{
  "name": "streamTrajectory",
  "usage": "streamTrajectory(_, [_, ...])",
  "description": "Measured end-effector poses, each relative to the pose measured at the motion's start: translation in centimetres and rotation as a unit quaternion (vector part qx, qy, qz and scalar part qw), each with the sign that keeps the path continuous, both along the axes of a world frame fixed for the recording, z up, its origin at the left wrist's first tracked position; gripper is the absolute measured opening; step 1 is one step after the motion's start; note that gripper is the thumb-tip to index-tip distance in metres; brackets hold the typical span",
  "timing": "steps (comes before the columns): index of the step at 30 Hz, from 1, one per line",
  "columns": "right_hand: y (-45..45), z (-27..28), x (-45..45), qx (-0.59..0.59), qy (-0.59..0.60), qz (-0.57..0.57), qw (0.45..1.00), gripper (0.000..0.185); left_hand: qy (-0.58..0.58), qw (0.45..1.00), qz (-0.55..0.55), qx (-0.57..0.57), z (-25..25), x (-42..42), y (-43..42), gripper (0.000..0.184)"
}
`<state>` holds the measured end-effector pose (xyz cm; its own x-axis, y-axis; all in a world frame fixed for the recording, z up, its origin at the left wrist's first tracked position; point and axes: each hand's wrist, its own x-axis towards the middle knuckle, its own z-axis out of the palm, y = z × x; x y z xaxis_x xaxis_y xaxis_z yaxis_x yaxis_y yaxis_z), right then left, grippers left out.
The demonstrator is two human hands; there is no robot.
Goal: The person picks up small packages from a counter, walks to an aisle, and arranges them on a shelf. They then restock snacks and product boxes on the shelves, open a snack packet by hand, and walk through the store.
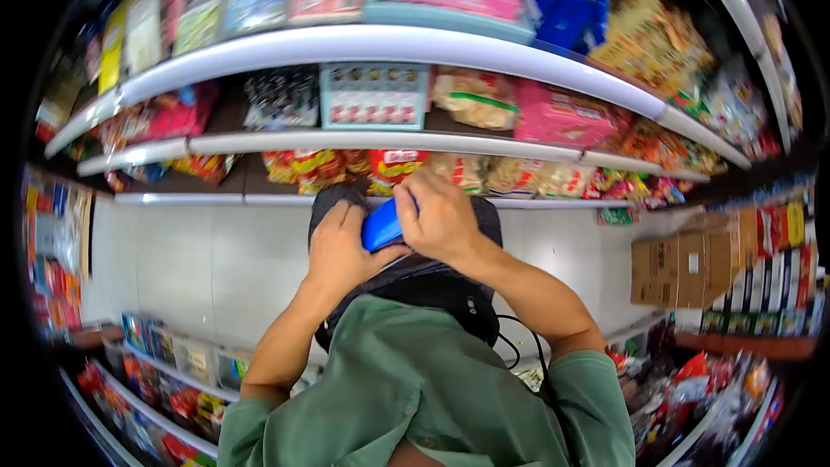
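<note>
Between my two hands, in front of my lap, is a smooth blue object (381,227). My left hand (342,246) grips its left side, with the thumb along the lower edge. My right hand (438,218) is closed over its upper right part, fingers curled on top. What the object is cannot be made out, as my fingers cover much of it. Beneath it are my dark-clothed legs (491,229) and a black bag or pouch (450,296) with a zip at my waist.
Shelves (380,39) of packaged snacks stretch across the front, with a light blue box (374,95) on the middle one. Cardboard boxes (674,266) stand on the tiled floor (203,251) at the right. More stocked shelves (164,363) lie behind me. A black cable (538,346) hangs by my right side.
</note>
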<state>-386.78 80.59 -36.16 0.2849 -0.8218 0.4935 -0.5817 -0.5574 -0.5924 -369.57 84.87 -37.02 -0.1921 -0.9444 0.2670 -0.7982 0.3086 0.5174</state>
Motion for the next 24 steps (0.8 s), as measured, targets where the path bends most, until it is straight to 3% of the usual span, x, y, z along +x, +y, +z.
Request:
streamTrajectory(6, [2.7, -3.2, -4.6, 0.091, -0.072, -0.131, 0.985, 0.019, -0.076, 0.979, -0.168, 0.092, -1.4, -3.5, -2.6, 0.063])
streamTrajectory(14, [5.6, -3.0, -10.2, 0.009, -0.104, -0.275, 0.956, 0.026, -0.100, 0.942, -0.286, 0.145, -0.1, -10.7, -4.7, 0.059])
streamTrajectory(16, [6.6, -2.9, -11.0, 0.034, -0.123, -0.293, 0.948, 0.027, -0.097, 0.933, -0.314, 0.146, -0.5, -11.7, -4.8, 0.059])
streamTrajectory(20, [8.1, 0.7, -12.1, 0.047, -0.145, -0.314, 0.937, 0.031, -0.067, 0.921, -0.358, 0.136, 2.9, -13.0, -4.1, 0.057])
streamTrajectory(23, [9.6, 5.9, -12.9, 0.048, -0.139, -0.339, 0.929, 0.033, 0.003, 0.888, -0.423, 0.180, 7.8, -13.2, -3.9, 0.045])
streamTrajectory(24, [10.3, 8.0, -13.1, 0.056, -0.139, -0.347, 0.926, 0.032, 0.014, 0.886, -0.442, 0.141, 9.9, -13.7, -3.8, 0.044])
